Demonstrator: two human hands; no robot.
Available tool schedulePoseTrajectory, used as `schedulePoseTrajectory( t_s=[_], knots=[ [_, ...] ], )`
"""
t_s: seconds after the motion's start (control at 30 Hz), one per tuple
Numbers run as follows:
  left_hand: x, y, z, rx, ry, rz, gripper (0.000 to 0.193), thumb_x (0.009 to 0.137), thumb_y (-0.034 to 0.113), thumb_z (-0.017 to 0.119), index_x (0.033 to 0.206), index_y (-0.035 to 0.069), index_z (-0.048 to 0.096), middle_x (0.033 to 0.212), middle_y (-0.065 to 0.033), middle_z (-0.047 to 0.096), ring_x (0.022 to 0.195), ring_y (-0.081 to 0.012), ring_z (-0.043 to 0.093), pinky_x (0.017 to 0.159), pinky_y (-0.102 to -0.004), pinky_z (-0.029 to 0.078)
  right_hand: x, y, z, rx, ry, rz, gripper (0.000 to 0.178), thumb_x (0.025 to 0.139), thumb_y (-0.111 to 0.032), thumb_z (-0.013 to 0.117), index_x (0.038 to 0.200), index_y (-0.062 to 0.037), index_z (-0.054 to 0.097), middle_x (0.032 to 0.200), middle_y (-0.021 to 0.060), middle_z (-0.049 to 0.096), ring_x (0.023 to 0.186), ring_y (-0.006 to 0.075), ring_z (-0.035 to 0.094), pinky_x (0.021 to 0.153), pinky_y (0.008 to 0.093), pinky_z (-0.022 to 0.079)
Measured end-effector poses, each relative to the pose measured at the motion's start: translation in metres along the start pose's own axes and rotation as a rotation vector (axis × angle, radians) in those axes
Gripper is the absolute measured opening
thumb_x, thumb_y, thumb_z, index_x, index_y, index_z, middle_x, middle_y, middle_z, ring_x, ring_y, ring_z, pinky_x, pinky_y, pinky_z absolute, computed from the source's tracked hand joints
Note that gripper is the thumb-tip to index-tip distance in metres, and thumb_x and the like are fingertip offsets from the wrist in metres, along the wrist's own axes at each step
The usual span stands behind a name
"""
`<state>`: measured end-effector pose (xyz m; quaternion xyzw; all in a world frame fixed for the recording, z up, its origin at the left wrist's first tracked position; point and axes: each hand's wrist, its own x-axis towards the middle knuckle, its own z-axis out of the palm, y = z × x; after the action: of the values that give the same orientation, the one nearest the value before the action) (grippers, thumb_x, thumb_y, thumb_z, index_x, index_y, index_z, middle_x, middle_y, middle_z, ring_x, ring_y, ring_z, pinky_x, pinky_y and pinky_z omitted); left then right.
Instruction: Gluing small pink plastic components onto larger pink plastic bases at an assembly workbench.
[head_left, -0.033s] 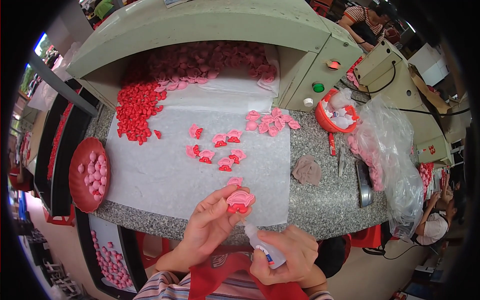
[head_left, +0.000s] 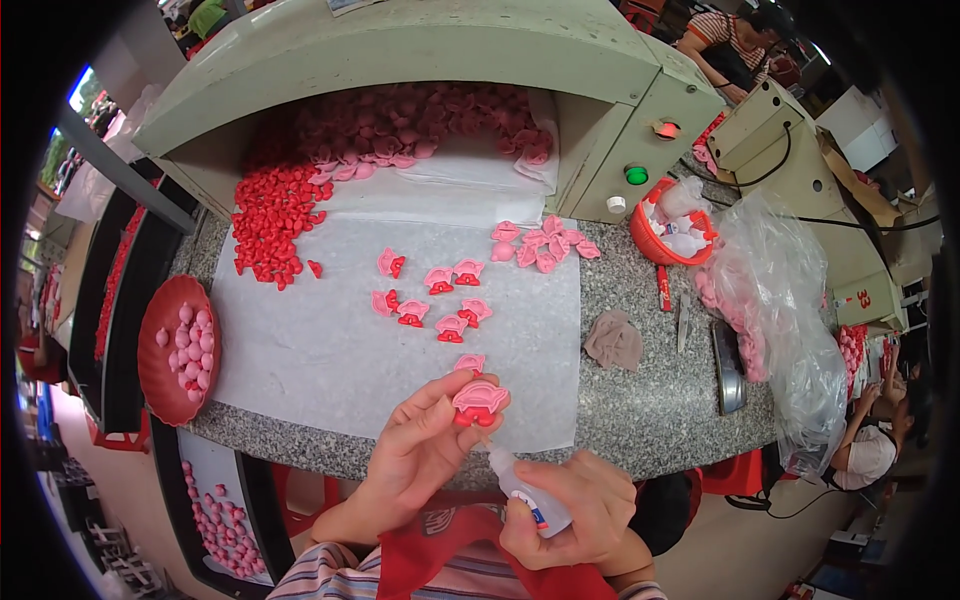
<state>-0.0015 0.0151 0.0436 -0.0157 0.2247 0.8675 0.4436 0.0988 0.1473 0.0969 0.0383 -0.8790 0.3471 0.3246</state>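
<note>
My left hand (head_left: 425,440) pinches a small moulded plastic piece (head_left: 481,402), pink on top with a red lower part, between thumb and fingers. Just below and to the right, my right hand (head_left: 575,505) grips a translucent squeeze bottle (head_left: 528,492), its nozzle tilted up toward the piece and close under it. Whether the tip touches I cannot tell. Beyond my left fingers lies a partly hidden pink piece (head_left: 470,363). Several pink-and-red pieces (head_left: 450,328) of the same kind are spread over the white paper sheet (head_left: 310,350).
Red parts (head_left: 277,220) and pink parts (head_left: 420,120) are heaped by a pale green hooded machine (head_left: 400,55). A red dish (head_left: 165,400) of pink balls stands left. On the right are loose pink parts (head_left: 548,243), an orange basket (head_left: 650,240), a cloth (head_left: 613,340), a phone (head_left: 730,370) and plastic bags (head_left: 780,270).
</note>
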Motion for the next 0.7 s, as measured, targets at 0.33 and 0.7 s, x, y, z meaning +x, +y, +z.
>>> schedulePoseTrajectory(
  t_s=[0.33,0.7],
  knots=[
    [-0.001,0.001,0.001,0.018,0.018,0.003,0.034,0.087,0.013,0.051,0.118,0.000,0.048,0.121,-0.0166,0.049,0.112,-0.0278,0.049,0.096,-0.0387,0.039,0.000,0.000,0.002,0.003,0.058,0.000,0.029,0.061,-0.011,0.063,0.089,-0.0020,0.061,0.051,0.0012,0.048,0.039,0.0128,0.043,0.038,0.0225,0.037],
    [0.009,-0.001,-0.003,-0.069,0.151,0.003,0.037,0.088,0.013,0.048,0.123,0.002,0.040,0.119,-0.0167,0.049,0.110,-0.0285,0.049,0.093,-0.0390,0.043,-0.024,0.113,-0.017,0.176,0.469,0.783,0.030,0.077,-0.007,0.062,0.103,0.0062,0.056,0.093,0.0106,0.060,0.077,0.0122,0.056,0.069,0.0248,0.045]
  ],
)
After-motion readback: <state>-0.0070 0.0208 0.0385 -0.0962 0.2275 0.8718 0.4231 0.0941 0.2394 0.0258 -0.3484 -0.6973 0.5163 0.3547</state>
